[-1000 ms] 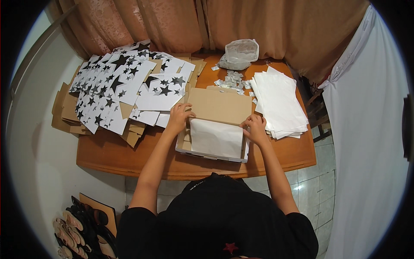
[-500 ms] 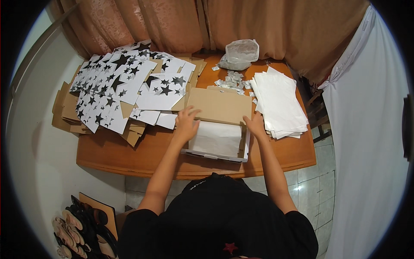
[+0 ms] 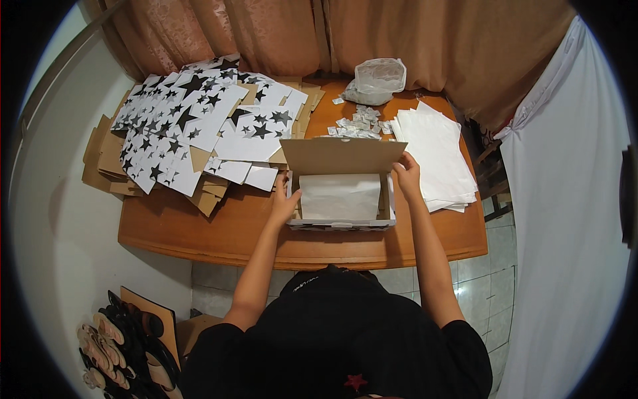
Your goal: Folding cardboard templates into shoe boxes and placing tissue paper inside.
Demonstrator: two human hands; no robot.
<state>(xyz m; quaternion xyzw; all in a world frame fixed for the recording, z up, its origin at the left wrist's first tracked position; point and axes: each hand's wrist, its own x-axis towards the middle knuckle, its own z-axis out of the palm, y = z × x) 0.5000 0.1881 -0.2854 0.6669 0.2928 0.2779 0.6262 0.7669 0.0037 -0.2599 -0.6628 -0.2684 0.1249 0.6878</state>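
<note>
A small cardboard box [image 3: 387,211], brown inside with a star-patterned outside, stands open near the table's front edge. Its brown lid [image 3: 342,156] is raised at the back. White paper [image 3: 340,196] lies inside, and whatever is under it is hidden. My left hand [image 3: 284,201] grips the box's left wall, thumb toward the inside and fingers along the outer side. With bent fingers, my right hand [image 3: 408,176] holds the lid by its right edge.
Flat star-printed cardboard sheets [image 3: 179,126] are piled at the left. A stack of white paper [image 3: 435,159] lies at the right. Small sachets [image 3: 362,123] are scattered behind the box, beside a clear plastic bag [image 3: 379,80]. Several shoes [image 3: 126,352] sit at the lower left.
The lid has swung more upright. The box has turned square to me and shifted slightly right. My left hand has come down to its left side; my right hand has risen to the lid's edge.
</note>
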